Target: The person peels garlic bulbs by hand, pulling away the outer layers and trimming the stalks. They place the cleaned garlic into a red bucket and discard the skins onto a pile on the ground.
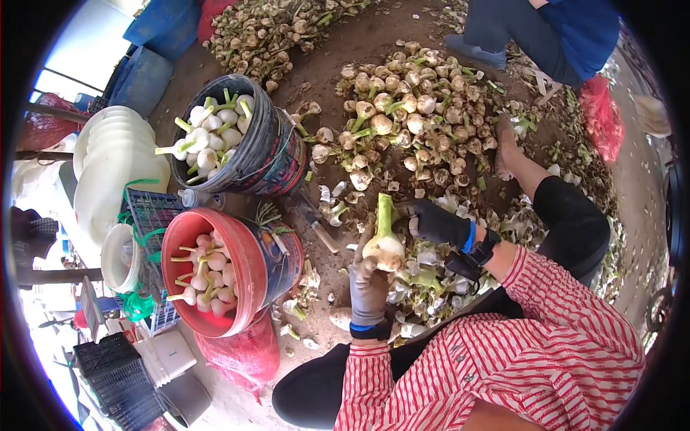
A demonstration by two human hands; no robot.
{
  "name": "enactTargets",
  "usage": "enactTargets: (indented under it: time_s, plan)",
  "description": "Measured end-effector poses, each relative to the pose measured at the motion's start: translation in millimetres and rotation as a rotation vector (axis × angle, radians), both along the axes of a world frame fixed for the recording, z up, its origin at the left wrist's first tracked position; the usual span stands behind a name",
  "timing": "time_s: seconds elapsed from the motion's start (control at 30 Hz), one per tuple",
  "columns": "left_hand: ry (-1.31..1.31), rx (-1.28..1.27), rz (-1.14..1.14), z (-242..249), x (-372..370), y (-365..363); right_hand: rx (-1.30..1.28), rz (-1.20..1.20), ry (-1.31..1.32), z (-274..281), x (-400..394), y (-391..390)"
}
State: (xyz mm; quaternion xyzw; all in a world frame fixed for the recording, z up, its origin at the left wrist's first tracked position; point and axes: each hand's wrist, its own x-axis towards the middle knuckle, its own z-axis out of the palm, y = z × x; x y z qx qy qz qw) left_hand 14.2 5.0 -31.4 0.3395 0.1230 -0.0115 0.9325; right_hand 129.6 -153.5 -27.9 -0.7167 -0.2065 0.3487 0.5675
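Observation:
A garlic bulb with a thick green cut stem is in my left hand, whose gloved fingers are closed around its side and base. The stem points up and away from me. Close beside the bulb is my right hand in a dark glove, its fingers curled with the tips near the stem. Whether those fingertips pinch a bit of skin or anything else is too small to make out. Loose peelings lie beneath both hands.
A large pile of unpeeled garlic lies ahead. To the left stand a black bucket and a red bucket, both holding cleaned bulbs. A wooden-handled tool rests between them and me. Another person's leg is at the top right.

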Motion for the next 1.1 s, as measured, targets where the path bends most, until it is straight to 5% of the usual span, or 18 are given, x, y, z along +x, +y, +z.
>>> enactTargets:
  time_s: [0.1,0.17,0.3,0.43,0.5,0.53,0.6,0.67,0.73,0.9,1.0,1.03,1.07,1.1]
  plan:
    - [0.063,-0.139,0.028,-5,0,-3,0.246,-0.04,0.11,-46,-2,6]
    - [0.083,-0.252,0.054,-7,-1,-3,0.26,-0.066,0.024,-25,-8,14]
    - [-0.009,-0.526,-0.219,-28,-2,8,0.303,-0.106,-0.182,-40,-13,12]
    - [0.023,-0.407,-0.226,-11,7,0,0.368,-0.294,0.007,-54,-20,17]
    - [0.267,0.39,0.145,1,6,-12,0.176,-0.331,-0.088,-31,-20,15]
    - [0.269,0.389,0.147,-2,5,-11,-0.013,-0.368,-0.182,-24,-21,15]
    - [0.209,0.745,0.167,-10,4,-3,0.111,-0.268,-0.074,-43,-10,2]
    - [0.242,0.335,0.168,4,5,4,0.232,-0.168,0.04,-47,-10,-1]
    - [0.186,0.258,0.168,-6,4,1,0.244,-0.089,-0.274,-43,-10,2]
    - [0.023,0.571,0.09,-15,8,-3,0.043,0.107,-0.258,16,-12,-7]
    - [0.088,0.561,0.023,-21,3,3,0.253,0.176,-0.226,-30,-1,-15]
    - [0.094,0.268,0.033,-17,2,4,0.511,-0.027,-0.129,-36,-3,-6]
    - [0.098,-0.027,0.042,-12,1,3,0.545,-0.042,0.284,-37,1,-18]
    - [0.144,-0.062,0.093,-4,-6,1,0.471,-0.113,0.112,-39,-2,-21]
